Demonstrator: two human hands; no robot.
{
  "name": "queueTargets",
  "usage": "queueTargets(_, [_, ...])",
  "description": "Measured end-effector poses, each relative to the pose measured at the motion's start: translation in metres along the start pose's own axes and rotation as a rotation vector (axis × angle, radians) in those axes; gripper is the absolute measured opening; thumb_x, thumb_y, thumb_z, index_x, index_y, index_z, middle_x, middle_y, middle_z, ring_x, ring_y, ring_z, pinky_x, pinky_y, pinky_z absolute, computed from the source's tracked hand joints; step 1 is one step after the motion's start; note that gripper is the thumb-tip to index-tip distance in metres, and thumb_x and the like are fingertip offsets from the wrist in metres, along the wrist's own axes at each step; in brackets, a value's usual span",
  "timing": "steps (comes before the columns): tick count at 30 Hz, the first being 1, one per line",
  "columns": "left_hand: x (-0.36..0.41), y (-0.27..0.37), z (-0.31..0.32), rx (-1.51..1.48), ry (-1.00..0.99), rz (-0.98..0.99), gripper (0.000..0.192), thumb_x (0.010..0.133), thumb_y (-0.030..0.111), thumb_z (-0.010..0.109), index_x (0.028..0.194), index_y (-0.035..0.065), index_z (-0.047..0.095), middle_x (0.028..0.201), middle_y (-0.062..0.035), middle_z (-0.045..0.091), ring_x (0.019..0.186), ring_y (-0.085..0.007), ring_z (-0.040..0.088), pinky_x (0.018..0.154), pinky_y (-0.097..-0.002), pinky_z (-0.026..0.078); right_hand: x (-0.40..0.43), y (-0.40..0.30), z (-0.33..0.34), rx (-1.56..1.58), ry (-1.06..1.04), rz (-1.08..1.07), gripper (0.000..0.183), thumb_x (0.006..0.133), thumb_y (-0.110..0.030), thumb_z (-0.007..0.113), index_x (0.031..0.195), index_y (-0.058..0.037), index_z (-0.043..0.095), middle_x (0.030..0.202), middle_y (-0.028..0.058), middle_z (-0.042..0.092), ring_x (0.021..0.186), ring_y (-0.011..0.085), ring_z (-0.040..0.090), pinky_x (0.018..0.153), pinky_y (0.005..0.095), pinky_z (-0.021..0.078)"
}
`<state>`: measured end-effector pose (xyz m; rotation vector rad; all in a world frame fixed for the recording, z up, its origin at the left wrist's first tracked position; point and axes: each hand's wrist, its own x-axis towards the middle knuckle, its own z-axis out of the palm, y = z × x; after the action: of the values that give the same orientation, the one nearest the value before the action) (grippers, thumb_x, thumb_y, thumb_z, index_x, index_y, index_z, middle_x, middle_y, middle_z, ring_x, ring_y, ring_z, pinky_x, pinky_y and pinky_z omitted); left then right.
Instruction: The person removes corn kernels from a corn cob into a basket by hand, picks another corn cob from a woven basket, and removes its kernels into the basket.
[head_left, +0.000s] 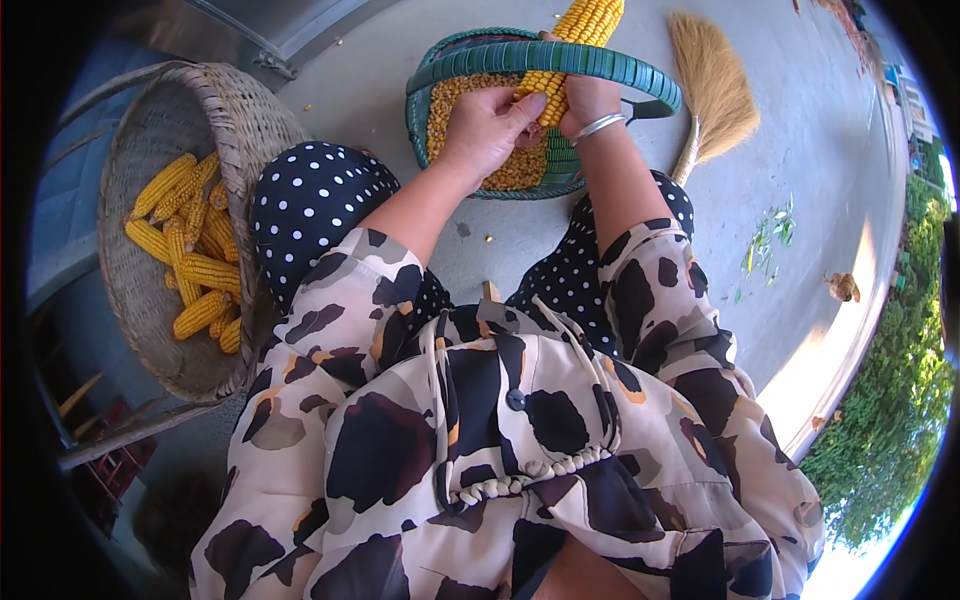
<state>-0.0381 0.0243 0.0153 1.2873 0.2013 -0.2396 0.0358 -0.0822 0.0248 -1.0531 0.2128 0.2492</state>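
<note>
An ear of yellow corn (590, 24), dense with kernels, is held at a slant over a green woven basket (420, 150). My right hand (592, 101), with a silver bangle at the wrist, wraps around the ear beneath the basket's arched handle (540, 56). The thumb and fingers of my left hand (487, 127) press against the ear's lower end; the fingertips are partly hidden. Loose corn kernels (514, 176) cover much of the basket's bottom.
To my left a big wicker basket (262, 105) leans, holding several corn ears (210, 271). A straw broom (712, 82) lies on the concrete floor (660, 247) at right. Green leaves (771, 236) and a brown hen-like shape (842, 286) are farther right. Stray kernels dot the floor.
</note>
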Motion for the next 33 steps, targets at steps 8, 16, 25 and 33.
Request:
queueTargets(8, [-0.002, 0.009, 0.002, -0.179, 0.048, -0.065, 0.035, 0.086, 0.028, 0.056, 0.100, -0.0043, 0.057, 0.087, -0.0070, 0.059, 0.074, -0.0141, 0.060, 0.064, -0.0251, 0.053, -0.002, -0.003, 0.000, 0.037, -0.005, 0.024, 0.018, 0.076, -0.007, 0.064, 0.088, 0.0003, 0.054, 0.078, 0.0064, 0.059, 0.065, 0.0163, 0.059, 0.059, 0.0288, 0.0503])
queueTargets(16, [-0.002, 0.011, 0.003, -0.067, 0.013, -0.105, 0.034, 0.083, 0.029, 0.060, 0.101, 0.0002, 0.057, 0.086, -0.0046, 0.060, 0.072, -0.0127, 0.060, 0.063, -0.0251, 0.052, 0.004, -0.006, -0.001, 0.068, -0.008, 0.134, 0.021, 0.076, -0.013, 0.066, 0.089, -0.0015, 0.054, 0.075, 0.0042, 0.058, 0.065, 0.0152, 0.058, 0.058, 0.0273, 0.0488])
queueTargets(25, [-0.004, 0.008, 0.002, -0.010, 0.009, -0.083, 0.030, 0.083, 0.027, 0.060, 0.099, 0.0019, 0.058, 0.084, -0.0047, 0.060, 0.071, -0.0126, 0.060, 0.059, -0.0257, 0.053, -0.003, 0.001, 0.006, -0.061, 0.026, 0.003, 0.023, 0.075, -0.014, 0.067, 0.090, -0.0009, 0.055, 0.076, 0.0044, 0.058, 0.065, 0.0142, 0.058, 0.058, 0.0269, 0.0484])
queueTargets(33, [-0.001, 0.009, 0.000, -0.159, 0.062, -0.095, 0.033, 0.085, 0.030, 0.056, 0.099, -0.0001, 0.057, 0.087, -0.0052, 0.059, 0.074, -0.0142, 0.059, 0.060, -0.0288, 0.055, 0.005, -0.002, 0.000, 0.057, 0.002, 0.017, 0.020, 0.076, -0.011, 0.066, 0.089, -0.0021, 0.052, 0.073, 0.0042, 0.057, 0.063, 0.0143, 0.057, 0.057, 0.0277, 0.0484])
